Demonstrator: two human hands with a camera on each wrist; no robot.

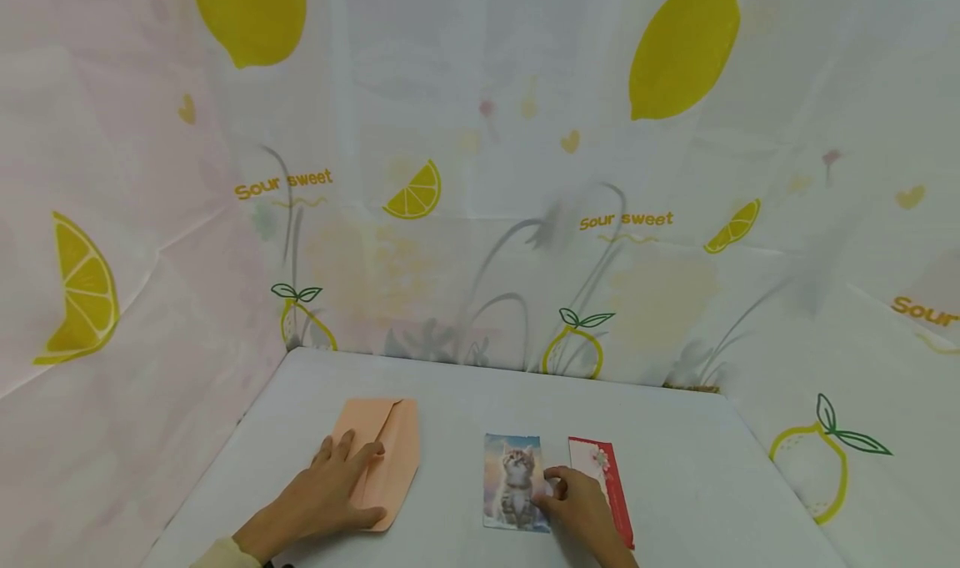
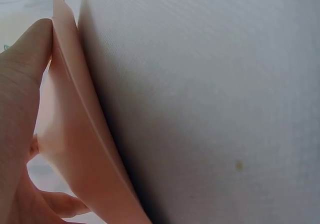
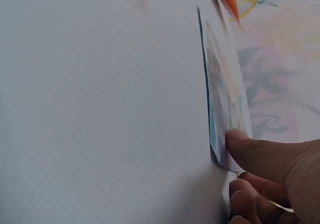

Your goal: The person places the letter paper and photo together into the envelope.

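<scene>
A peach-coloured envelope lies on the left part of the white table. My left hand rests on it with the fingers spread; the left wrist view shows the thumb on the envelope near its edge. Right of the envelope lies a card with a kitten picture. At its right edge, my right hand pinches the card, thumb on top and the other fingers curled by the rim, as the right wrist view of the card shows. The fingertips under the edge are partly hidden.
A red and white card with a flower lies just right of the kitten card, partly behind my right hand. The white table ends at hanging cloth printed with lemons at the back and both sides.
</scene>
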